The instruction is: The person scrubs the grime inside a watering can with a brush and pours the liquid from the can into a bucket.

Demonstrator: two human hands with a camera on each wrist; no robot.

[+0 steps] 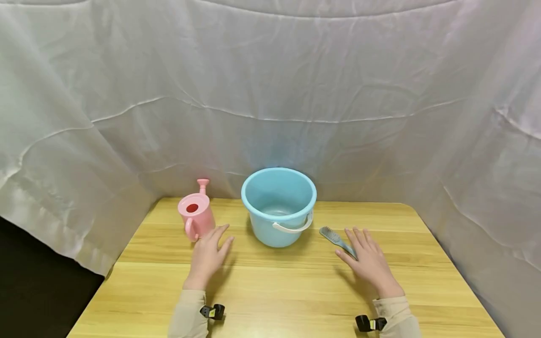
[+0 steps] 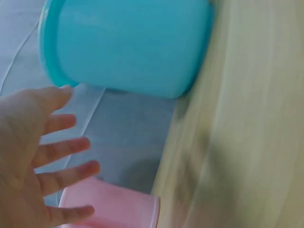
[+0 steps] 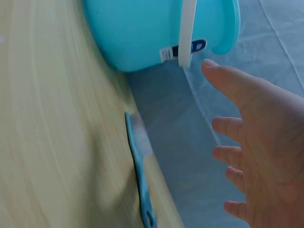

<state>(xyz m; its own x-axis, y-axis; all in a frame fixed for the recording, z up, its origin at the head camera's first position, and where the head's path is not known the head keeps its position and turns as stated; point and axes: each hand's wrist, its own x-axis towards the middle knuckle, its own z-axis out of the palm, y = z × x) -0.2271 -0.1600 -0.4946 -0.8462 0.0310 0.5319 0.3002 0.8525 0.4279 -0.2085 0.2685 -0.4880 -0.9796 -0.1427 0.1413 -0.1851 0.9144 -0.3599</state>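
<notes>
A light blue bucket (image 1: 276, 230) with a white handle (image 1: 296, 229) stands upright at the back middle of the table. To its left is a pink watering can (image 1: 202, 219), its spout toward the curtain. My left hand (image 1: 208, 256) hovers near the can with fingers spread, holding nothing; the left wrist view shows a gap between palm and bucket. On the right, a blue-grey brush (image 1: 338, 240) lies on the table, bristles up. My right hand (image 1: 368, 260) is over the table beside the brush handle, fingers extended; in the right wrist view the brush (image 3: 137, 166) lies apart from it.
The wooden table (image 1: 279, 300) runs back to a grey curtain (image 1: 270, 94) that hangs behind and along both sides. A dark area (image 1: 38, 286) shows beyond the table's left edge. Each sleeve carries a black wrist camera.
</notes>
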